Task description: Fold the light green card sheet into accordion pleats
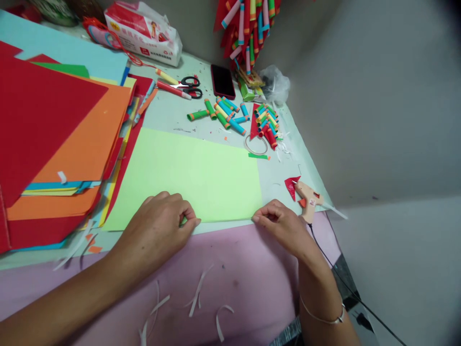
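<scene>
A light green sheet of paper [194, 173] lies flat on the table, its long near edge facing me. My left hand [162, 216] pinches that near edge around its middle, thumb and fingers pressed together. At the sheet's near right corner, my right hand [279, 223] has the paper's edge between thumb and curled fingers. A bracelet circles my right wrist. To the right of that hand rests a beige hot glue gun [308, 199], its nozzle over a small red paper scrap [291, 187].
Stacked coloured paper [72, 134] fills the left. Behind the sheet lie scissors [190, 86], a phone [223, 81], small rolled paper tubes [225, 113] and a tissue pack [144, 33]. A cluster of coloured tubes [248, 29] hangs at the back. The glue gun's cord [345, 283] trails off the table.
</scene>
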`<state>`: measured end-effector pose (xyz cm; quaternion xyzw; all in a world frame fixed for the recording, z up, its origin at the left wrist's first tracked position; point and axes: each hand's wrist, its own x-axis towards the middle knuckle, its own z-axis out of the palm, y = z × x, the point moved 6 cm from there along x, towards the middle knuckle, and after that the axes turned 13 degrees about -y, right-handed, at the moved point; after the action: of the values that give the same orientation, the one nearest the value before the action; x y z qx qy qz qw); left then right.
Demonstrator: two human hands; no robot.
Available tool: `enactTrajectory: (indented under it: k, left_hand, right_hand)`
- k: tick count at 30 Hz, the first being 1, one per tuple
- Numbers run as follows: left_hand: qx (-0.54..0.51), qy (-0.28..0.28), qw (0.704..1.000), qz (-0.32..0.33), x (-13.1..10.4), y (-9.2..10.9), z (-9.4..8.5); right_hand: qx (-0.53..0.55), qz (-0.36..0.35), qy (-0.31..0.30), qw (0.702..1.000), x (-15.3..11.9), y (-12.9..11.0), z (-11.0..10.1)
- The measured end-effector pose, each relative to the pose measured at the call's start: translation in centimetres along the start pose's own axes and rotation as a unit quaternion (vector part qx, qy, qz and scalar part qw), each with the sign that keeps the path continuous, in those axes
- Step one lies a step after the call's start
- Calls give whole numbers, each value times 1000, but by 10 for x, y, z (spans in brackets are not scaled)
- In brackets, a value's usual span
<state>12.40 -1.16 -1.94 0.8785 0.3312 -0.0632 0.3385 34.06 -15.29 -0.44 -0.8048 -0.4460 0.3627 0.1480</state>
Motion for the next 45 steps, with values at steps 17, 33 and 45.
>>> enactTrajectory:
  k: [17, 33, 45]
  left_hand:
    - [4, 4, 1000, 3, -1, 2, -2]
    - [-2, 5, 1000, 3, 1, 0, -1]
    - [-5, -11, 1000, -3, 2, -2, -1]
  right_hand:
    - [-36, 25, 38, 998, -1, 0, -1]
    - [-15, 10, 4, 1000, -2, 4, -3]
    - [-17, 17, 12, 1000, -3, 2, -4]
